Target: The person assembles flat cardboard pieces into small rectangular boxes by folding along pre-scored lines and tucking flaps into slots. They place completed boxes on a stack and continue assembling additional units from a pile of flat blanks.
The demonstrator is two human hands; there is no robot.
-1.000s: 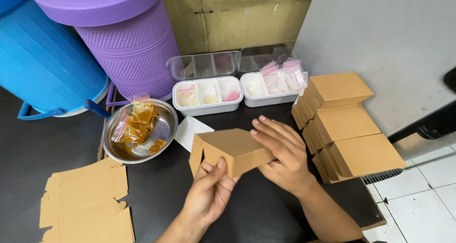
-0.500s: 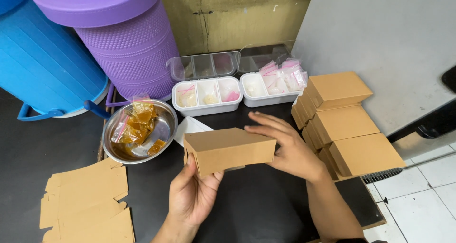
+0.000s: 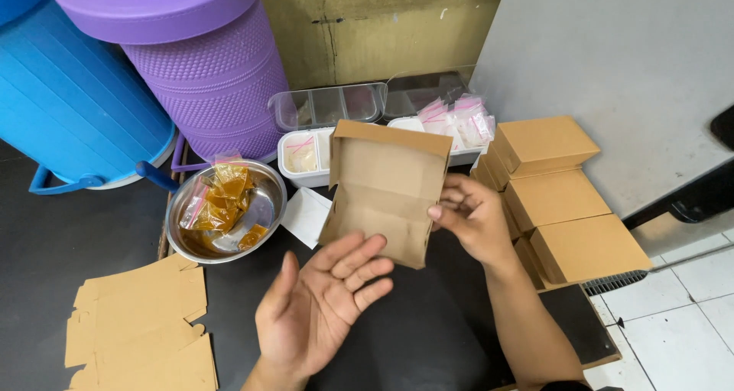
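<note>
Your right hand (image 3: 475, 221) grips the right edge of a brown cardboard box (image 3: 384, 190), thumb on its inner face, holding it above the dark tabletop (image 3: 428, 337). The box stands opened toward you: plain unprinted kraft board, lid flap raised, a crease across its middle, side flaps folded in. Your left hand (image 3: 325, 303) lies open, palm up, fingertips at the box's lower edge, gripping nothing. Flat box blanks (image 3: 138, 322) lie at lower left

Bowl (image 3: 226, 211) of sachets (image 3: 220, 204) sits mid-bench, two drums (image 3: 200, 77) behind it at the back-left corner. Flat cutouts (image 3: 141, 326) by the front-left edge, folded boxes (image 3: 562, 200) stacked along the right edge, trays (image 3: 306, 155) at the back.
</note>
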